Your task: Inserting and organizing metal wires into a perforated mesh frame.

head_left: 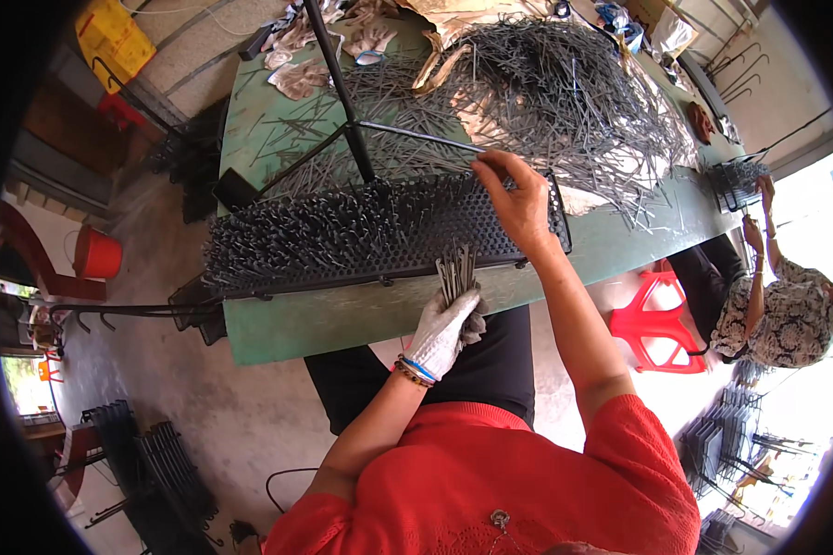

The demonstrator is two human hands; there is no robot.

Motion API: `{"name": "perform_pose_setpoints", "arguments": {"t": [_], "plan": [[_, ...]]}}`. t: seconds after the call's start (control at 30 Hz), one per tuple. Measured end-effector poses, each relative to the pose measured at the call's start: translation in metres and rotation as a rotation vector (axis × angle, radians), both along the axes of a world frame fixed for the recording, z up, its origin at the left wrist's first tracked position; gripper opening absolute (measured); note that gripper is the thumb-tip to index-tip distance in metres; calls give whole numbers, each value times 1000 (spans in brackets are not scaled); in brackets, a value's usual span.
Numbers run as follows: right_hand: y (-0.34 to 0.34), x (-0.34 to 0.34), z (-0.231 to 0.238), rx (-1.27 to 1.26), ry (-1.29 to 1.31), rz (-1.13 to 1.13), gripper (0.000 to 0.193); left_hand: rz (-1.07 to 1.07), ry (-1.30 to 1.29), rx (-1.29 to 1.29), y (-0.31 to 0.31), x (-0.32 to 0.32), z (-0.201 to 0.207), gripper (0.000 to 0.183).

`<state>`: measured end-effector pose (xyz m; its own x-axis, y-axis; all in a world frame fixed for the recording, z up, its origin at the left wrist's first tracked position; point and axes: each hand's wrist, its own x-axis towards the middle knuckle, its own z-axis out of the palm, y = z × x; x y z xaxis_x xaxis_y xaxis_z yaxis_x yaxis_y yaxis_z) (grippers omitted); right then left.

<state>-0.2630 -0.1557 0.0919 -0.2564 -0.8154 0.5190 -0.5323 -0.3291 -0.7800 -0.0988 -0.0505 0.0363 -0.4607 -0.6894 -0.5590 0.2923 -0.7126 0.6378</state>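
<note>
Our left hand [450, 326] wears a whitish glove and is closed around a bundle of thin grey metal strips [455, 276]; their tips stick up above the fingers. On its wrist we see some bracelets [415, 371]. Our right hand [520, 199] is bare and is placed higher and more to the right, over the far edge of a black perforated tray [472, 220]. Its thumb and first finger come near each other beside a dark slanting bar [416, 136], but we cannot tell if they pinch something or only touch this bar.

The tray lies just beyond the left hand and below the right one. To the left of both hands, many upright strips [292, 231] stand crowded in its holes; close to the right hand, rows of holes are visible. The slanting bar joins a black post [341, 88], which rises to the left of the right hand.

Under the tray is a green desk [342, 331]. Beyond the right hand lies a big tangled heap of loose strips [565, 88], partly on brown paper [449, 74]. Some used gloves [301, 80] lie far beyond the left hand. Well to the right of our hands, a co-worker in a patterned top [787, 314] reaches to a dark rack [739, 183], near a red stool [659, 326].
</note>
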Motion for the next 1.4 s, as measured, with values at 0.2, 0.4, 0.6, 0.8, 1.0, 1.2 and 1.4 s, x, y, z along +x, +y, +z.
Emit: {"name": "perform_pose_setpoints", "arguments": {"t": [0.2,0.4,0.6,0.8,1.0,1.2,1.4], "plan": [[-3,-1,-4,-63,24,-1,15,17,11,10,0,0,0,16],[-8,-1,-10,-48,-19,6,15,15,12,19,0,0,2,15],[-8,-5,-6,-72,54,40,15,24,12,22,-1,1,0,14],[-9,-10,-6,-84,100,69,16,2,-2,1,0,1,0,16],[8,-9,12,252,-375,187,17,201,50,52,-1,-2,9,22],[32,-9,2,537,-322,397,19,188,8,-14,-4,-2,14,18],[31,-17,-1,415,-418,376,17,213,60,-41,0,-3,9,17]]}}
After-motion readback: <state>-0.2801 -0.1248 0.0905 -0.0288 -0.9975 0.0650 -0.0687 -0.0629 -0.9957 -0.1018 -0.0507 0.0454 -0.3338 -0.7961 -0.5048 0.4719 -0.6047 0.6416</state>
